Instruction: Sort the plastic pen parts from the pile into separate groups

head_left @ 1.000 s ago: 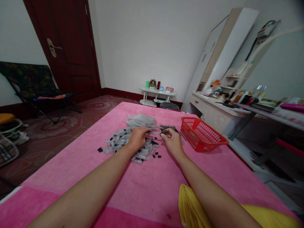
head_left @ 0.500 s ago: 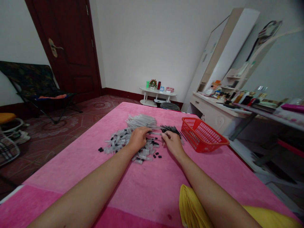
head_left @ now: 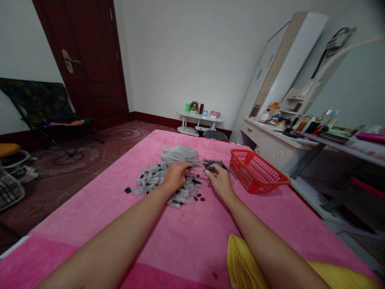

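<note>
Covering most of the lower frame, the pink tablecloth keeps its place, as does the red basket at right of centre. A yellow cloth at the lower right is partly hidden under the right forearm and cut off by the frame's edge. Above centre lies a stack of long pale tubes, unchanged since half a second ago, mostly pointing left to right. Below it spreads a pile of short clear pieces mixed with black bits, part of it blocked by the left hand.

That hand, at the middle of the frame, sits where it was, fingers curled closed on a thin tube. The right hand, just right of it, has shifted its fingers slightly; thumb and forefinger are drawn close together at the tube's right end, but whether they grip anything cannot be told. The tube lies between the hands, its long axis nearly level across the frame; its left end is hidden in the left fingers. Dark spiky pieces behind the right hand are hard to make out. Smallest are loose black bits below the tube.
</note>
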A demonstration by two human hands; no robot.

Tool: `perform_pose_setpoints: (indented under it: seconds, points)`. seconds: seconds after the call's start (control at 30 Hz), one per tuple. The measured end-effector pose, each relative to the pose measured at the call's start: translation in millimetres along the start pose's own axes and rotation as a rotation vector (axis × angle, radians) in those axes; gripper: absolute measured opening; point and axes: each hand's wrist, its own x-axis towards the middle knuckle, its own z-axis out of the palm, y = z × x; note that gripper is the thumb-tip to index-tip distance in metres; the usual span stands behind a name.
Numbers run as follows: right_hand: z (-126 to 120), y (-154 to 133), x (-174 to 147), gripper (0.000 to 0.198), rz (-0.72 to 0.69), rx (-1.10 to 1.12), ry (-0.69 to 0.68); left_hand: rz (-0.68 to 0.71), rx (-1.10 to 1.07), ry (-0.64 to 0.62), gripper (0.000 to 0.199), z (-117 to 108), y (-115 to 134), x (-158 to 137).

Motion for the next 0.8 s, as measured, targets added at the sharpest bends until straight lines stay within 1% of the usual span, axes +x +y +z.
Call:
perform_pose_setpoints:
  seconds: [0.03, 0.1, 0.13, 0.17, 0.23, 0.3, 0.37, 0.43, 0.57, 0.63, 0.7, 0.73, 0.8]
  points:
    - [-0.1, 0.2, 0.0, 0.023, 0.003, -0.006, -0.017, 0.000, 0.003, -0.007, 0.035, 0.2, -0.2, 0.0]
    - [-0.4, 0.1, 0.1, 0.032, 0.012, -0.018, -0.057, -0.001, 0.006, -0.013, 0.035, 0.8, -0.8, -0.1]
    - [-0.5, -0.1, 0.1, 0.034, 0.013, -0.019, -0.056, 0.000, 0.004, -0.011, 0.034, 1.2, -1.0, -0.1]
    - [-0.6, -0.3, 0.2, 0.034, 0.008, -0.018, -0.043, 0.000, 0.000, -0.007, 0.034, 1.5, -1.2, -0.1]
    - [-0.6, -0.7, 0.5, 0.025, -0.009, -0.025, -0.005, 0.000, -0.004, -0.004, 0.033, 1.9, -1.6, 0.1]
    - [-0.8, -0.8, 0.7, 0.022, -0.014, -0.044, 0.001, 0.000, -0.001, -0.009, 0.033, 1.6, -1.6, 0.2]
    - [-1.4, -1.0, 0.9, 0.028, -0.001, -0.065, -0.031, 0.000, 0.002, -0.013, 0.034, 0.9, -1.3, 0.2]
    - [-2.2, -1.6, 1.1, 0.034, 0.000, -0.070, -0.032, -0.001, 0.001, -0.009, 0.035, 0.1, -0.8, -0.1]
    - [-2.7, -2.9, 1.3, 0.024, -0.042, -0.091, 0.009, -0.002, -0.001, -0.004, 0.034, -0.1, -0.3, -0.8]
    - [-2.7, -2.9, 1.1, 0.026, -0.029, -0.105, -0.021, 0.001, 0.000, -0.007, 0.035, 0.1, 0.0, -0.8]
    - [-2.7, -2.6, 0.8, 0.035, -0.008, -0.099, -0.041, 0.003, -0.006, -0.008, 0.037, 0.1, 0.5, -0.5]
    - [-2.7, -2.5, 0.6, 0.035, -0.008, -0.089, -0.034, 0.002, -0.012, -0.007, 0.037, 0.0, 0.7, -0.4]
    - [-2.7, -2.3, 0.5, 0.028, -0.024, -0.080, -0.009, -0.002, -0.021, -0.005, 0.037, -0.2, 0.8, -0.2]
